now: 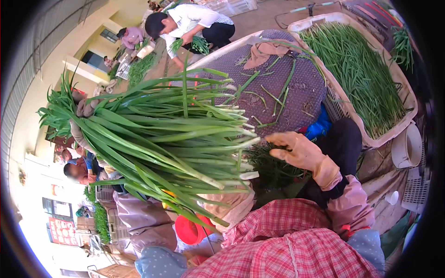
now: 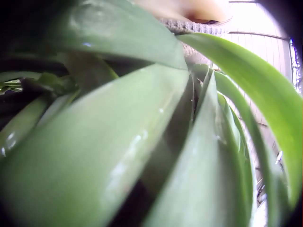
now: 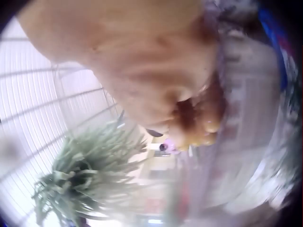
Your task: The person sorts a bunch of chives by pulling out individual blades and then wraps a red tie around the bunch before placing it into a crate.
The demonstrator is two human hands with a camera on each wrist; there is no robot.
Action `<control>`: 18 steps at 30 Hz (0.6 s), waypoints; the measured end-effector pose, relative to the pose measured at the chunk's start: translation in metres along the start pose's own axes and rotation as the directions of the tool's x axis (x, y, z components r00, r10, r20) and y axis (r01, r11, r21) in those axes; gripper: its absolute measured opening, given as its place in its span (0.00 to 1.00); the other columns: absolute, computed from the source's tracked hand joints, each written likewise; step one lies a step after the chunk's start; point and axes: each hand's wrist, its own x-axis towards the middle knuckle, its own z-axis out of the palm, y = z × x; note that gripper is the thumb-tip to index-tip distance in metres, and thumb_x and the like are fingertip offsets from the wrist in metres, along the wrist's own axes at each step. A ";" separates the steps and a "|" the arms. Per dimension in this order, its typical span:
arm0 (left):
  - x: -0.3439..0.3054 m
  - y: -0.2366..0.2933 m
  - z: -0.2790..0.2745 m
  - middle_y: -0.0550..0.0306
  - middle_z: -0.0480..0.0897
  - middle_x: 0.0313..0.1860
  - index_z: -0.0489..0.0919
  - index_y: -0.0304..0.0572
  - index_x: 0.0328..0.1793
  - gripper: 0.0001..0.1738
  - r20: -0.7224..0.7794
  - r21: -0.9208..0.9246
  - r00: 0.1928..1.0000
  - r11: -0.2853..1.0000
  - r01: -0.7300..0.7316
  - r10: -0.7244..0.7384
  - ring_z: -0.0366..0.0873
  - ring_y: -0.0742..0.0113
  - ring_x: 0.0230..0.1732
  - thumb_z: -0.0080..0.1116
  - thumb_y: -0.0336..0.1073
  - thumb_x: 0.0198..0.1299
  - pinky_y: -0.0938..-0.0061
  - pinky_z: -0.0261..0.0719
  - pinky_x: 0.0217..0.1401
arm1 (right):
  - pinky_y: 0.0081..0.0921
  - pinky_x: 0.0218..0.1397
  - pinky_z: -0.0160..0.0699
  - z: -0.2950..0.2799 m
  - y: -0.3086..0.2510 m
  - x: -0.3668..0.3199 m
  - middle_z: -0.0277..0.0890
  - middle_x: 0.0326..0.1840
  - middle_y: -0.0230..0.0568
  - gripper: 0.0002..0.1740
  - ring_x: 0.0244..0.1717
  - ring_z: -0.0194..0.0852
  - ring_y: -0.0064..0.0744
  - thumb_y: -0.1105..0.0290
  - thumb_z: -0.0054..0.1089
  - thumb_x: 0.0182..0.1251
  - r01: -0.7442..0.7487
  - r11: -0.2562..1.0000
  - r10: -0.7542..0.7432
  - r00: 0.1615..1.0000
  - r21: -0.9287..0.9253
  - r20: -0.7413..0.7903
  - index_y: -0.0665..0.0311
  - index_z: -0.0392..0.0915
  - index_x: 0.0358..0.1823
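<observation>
A large bunch of long flat green leaves with pale stem ends [image 1: 176,125] fills the middle of the head view, its cut ends facing right. My gloved left hand [image 1: 85,109] grips it near the leafy tips at the left; much of the hand is hidden by leaves. In the left wrist view, broad leaves [image 2: 104,137] cover nearly everything. Right of the cut ends, my right hand [image 1: 301,153] in an orange rubber glove holds nothing, its fingers loosely bent. The right wrist view shows that glove [image 3: 142,61] blurred, with the bunch [image 3: 90,175] beyond it.
A purple textured covering [image 1: 287,102] with loose leaves and a brown cloth [image 1: 266,52] lies ahead. To its right stands a pale crate [image 1: 371,141] full of greens. A red bucket [image 1: 190,229] stands below the bunch. A crouching person [image 1: 194,21] handles greens farther off.
</observation>
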 end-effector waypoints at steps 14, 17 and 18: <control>-0.037 -0.006 -0.026 0.66 0.71 0.38 0.69 0.47 0.68 0.29 -0.139 0.205 0.990 0.978 0.028 0.001 0.70 0.61 0.52 0.62 0.36 0.60 0.58 0.59 0.73 | 0.35 0.69 0.65 0.050 -0.045 0.052 0.66 0.68 0.45 0.31 0.66 0.66 0.39 0.72 0.60 0.67 0.079 0.629 -0.238 0.967 0.774 0.095 0.67 0.60 0.70; -0.036 0.002 -0.026 0.64 0.73 0.41 0.67 0.47 0.70 0.30 -0.169 0.331 0.979 0.942 -0.052 0.114 0.70 0.60 0.52 0.60 0.38 0.61 0.56 0.61 0.72 | 0.33 0.63 0.70 0.038 -0.046 0.031 0.71 0.63 0.44 0.25 0.62 0.70 0.34 0.65 0.56 0.70 -0.151 0.270 -0.168 0.965 0.951 0.201 0.67 0.66 0.65; -0.031 -0.006 -0.012 0.63 0.75 0.40 0.65 0.46 0.71 0.31 -0.132 0.209 0.987 0.976 -0.064 0.093 0.71 0.60 0.53 0.59 0.39 0.61 0.56 0.63 0.71 | 0.33 0.60 0.72 0.030 -0.049 0.021 0.74 0.60 0.44 0.23 0.60 0.72 0.33 0.62 0.54 0.71 -0.161 0.322 -0.110 0.972 0.933 0.206 0.67 0.69 0.62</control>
